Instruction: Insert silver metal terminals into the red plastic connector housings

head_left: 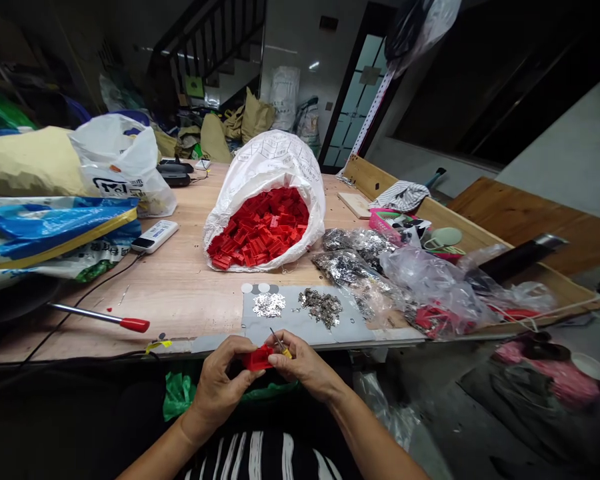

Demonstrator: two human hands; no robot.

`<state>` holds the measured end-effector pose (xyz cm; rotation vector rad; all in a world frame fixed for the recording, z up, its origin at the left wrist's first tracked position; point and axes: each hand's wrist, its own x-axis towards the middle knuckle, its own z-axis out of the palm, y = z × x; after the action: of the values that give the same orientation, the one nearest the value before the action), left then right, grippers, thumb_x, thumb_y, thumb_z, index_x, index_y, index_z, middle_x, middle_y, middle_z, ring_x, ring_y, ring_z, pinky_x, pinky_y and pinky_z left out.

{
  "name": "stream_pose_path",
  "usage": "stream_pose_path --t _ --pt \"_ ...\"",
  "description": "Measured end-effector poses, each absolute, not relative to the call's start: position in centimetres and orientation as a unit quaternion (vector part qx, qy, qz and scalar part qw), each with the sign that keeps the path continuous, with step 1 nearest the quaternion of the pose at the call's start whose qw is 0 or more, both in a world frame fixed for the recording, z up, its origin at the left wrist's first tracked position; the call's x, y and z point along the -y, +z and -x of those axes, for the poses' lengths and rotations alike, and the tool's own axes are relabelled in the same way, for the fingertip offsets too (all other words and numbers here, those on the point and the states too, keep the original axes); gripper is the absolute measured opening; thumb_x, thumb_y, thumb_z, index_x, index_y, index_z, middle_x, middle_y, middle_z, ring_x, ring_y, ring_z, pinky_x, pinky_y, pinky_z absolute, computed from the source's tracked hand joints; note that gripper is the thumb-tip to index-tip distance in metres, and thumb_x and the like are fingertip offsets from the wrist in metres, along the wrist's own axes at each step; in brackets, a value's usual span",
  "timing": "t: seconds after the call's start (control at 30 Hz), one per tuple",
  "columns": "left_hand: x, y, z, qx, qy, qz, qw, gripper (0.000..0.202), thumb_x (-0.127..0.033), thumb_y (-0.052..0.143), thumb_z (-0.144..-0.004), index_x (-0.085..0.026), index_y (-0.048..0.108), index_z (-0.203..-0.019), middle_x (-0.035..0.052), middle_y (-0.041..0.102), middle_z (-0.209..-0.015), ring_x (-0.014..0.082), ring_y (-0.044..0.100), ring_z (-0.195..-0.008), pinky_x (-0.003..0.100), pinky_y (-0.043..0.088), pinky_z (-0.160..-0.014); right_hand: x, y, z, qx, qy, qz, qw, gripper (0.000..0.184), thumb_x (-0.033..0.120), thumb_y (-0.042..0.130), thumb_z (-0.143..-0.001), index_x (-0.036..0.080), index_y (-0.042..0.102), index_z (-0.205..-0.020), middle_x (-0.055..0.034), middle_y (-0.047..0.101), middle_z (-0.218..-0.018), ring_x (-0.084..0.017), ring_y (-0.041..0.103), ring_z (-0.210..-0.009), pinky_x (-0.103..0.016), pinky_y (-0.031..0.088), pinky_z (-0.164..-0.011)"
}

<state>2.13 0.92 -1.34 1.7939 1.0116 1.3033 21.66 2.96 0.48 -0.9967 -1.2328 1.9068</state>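
The hands are close together, just behind the front edge of the bench, with open room above them. The left hand grips a red plastic part, and the right hand pinches a small yellow-handled pick, its thin metal tip right at the part. Fingers hide much of the part, so its exact shape is hard to make out; it looks blocky and matte. Just ahead of the hands lies a grey sheet carrying silver flakes and dark metal bits. Farther ahead, a white sack spills red parts. A red-handled screwdriver lies well left, and crumpled plastic bags lie to the right.
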Motion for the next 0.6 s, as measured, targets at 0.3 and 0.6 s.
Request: stream_pose_path --t 0.3,0.6 --pt "-0.8 -1.5 -1.9 -0.344 0.532 -0.622 0.461 0.023 -0.015 0.071 -0.073 -0.020 0.062 -0.093 0.0033 0.062 -0.087 0.0165 0.062 -0.082 0.027 0.052 -0.073 -1.9 -0.7 -21.5 0.349 0.806 0.359 0.317 0.048 0.038 0.083 -0.059 0.017 0.055 -0.092 0.0056 0.049 -0.067 -0.003 0.033 -0.048 -0.018 0.017 -0.044" --pt "-1.5 -2.3 -2.5 -0.436 0.536 -0.437 0.576 0.030 -0.022 0.077 -0.068 -0.019 0.059 -0.092 0.0014 0.068 -0.086 0.0166 0.066 -0.082 0.028 0.053 -0.078 -6.8 1.5 -23.6 0.662 0.455 0.511 0.308 0.018 0.035 0.060 -0.085 0.019 0.062 -0.092 -0.0006 0.063 -0.085 -0.013 0.055 -0.074 -0.025 0.041 -0.068"
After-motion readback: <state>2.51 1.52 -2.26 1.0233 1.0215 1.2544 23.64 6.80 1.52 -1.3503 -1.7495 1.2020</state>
